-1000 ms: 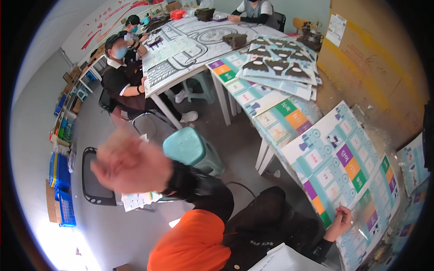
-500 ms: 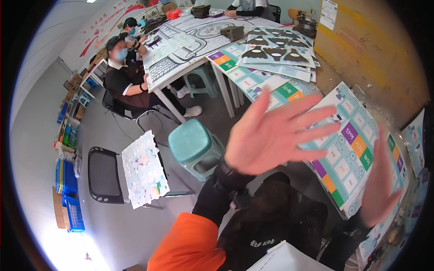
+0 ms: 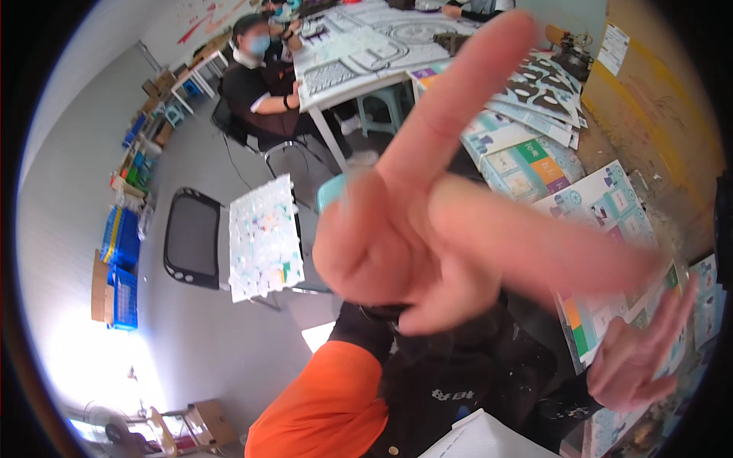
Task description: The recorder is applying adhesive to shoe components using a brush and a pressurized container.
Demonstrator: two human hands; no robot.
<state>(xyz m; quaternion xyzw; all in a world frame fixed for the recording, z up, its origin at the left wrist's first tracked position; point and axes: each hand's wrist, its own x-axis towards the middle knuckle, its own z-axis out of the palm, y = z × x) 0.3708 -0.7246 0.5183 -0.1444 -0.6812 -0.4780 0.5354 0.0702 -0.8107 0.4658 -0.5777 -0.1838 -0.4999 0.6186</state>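
Close in front of me, my left hand point(image 3: 427, 244) is raised and holds nothing. One of its digits points up, another stretches right and blurs, and the rest are folded toward the palm. Lower right, my right hand point(image 3: 630, 362) is smaller in view, with some fingers raised apart, others bent, and nothing visible in it. It is nearest to the printed sheets point(image 3: 569, 200) with coloured blocks, which my left hand partly hides. A pile of sheets with dark shapes point(image 3: 546, 99) lies farther back. White material point(image 3: 496, 441) shows at the lower edge.
A masked person point(image 3: 263, 88) sits by the large patterned table point(image 3: 366, 47). To the left, a pale board point(image 3: 263, 237) rests on a black chair point(image 3: 191, 237). The teal stool point(image 3: 330, 191) is mostly covered. Blue crates point(image 3: 124, 296) line the wall; yellowish-brown board point(image 3: 660, 114) stands right.
Both palms were spread with fingers stretched. Now my left hand looms nearer with some fingers folded, and my right hand sits lower with bent fingers. The view has turned, shifting the room rightward.
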